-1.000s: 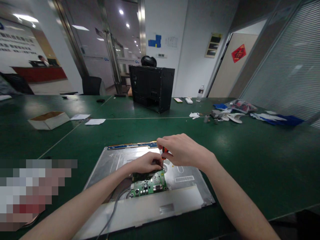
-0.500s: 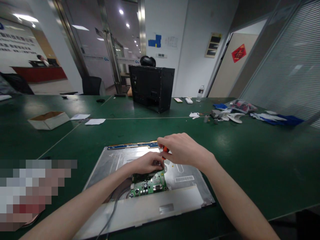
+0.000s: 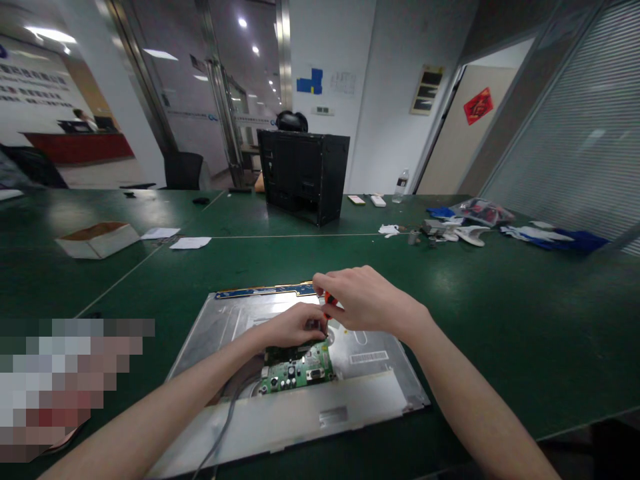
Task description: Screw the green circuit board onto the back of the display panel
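The room has smooth white walls (image 3: 330, 40) and glass panels in shiny metal frames, and a wide table (image 3: 475, 320) with a dull green top, crossed by thin pale seams. On the near part of this table lies a flat metal panel (image 3: 215, 327), grey and rectangular, with pressed ridges in its surface. Along its far edge runs one narrow blue strip (image 3: 265, 291), and along its near side one milky, half-transparent sheet (image 3: 290, 417). One green circuit board (image 3: 303, 373) sits on the middle of the panel, bearing small round parts, which are too small for sure counting. To the right of the board there is one white barcode label (image 3: 369, 358); to the left, a grey cable (image 3: 227, 427) bends down over the sheet.

The right hand (image 3: 365, 297) grasps one tool (image 3: 330, 303) with a red-orange handle, held steeply above the far right corner of the board. The left hand (image 3: 293, 325) has bent fingers beside the tool's lower end, at the board's far edge; I cannot tell if they pinch something.

Farther away stand one black boxy case (image 3: 293, 170), one clear plastic bottle (image 3: 401, 185) and one open pale box (image 3: 100, 241); beside the box lie two white paper sheets (image 3: 190, 244).
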A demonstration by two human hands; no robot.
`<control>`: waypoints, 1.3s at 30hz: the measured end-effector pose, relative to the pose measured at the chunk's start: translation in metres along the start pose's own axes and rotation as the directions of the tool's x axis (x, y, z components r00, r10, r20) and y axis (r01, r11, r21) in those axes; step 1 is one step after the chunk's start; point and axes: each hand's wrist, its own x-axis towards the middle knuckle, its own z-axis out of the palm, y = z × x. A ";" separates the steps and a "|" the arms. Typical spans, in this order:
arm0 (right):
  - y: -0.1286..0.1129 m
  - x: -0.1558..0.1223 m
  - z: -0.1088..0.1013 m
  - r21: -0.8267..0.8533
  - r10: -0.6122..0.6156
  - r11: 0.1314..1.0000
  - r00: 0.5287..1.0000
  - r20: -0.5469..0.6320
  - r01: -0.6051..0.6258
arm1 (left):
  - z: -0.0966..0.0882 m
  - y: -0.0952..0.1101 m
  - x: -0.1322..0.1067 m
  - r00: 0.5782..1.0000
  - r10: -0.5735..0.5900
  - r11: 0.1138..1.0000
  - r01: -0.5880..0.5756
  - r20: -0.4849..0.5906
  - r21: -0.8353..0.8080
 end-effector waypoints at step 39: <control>-0.002 -0.001 -0.001 -0.006 -0.006 1.000 1.000 0.004 0.006 | 0.002 0.002 0.000 1.000 -0.010 1.000 0.010 0.021 0.001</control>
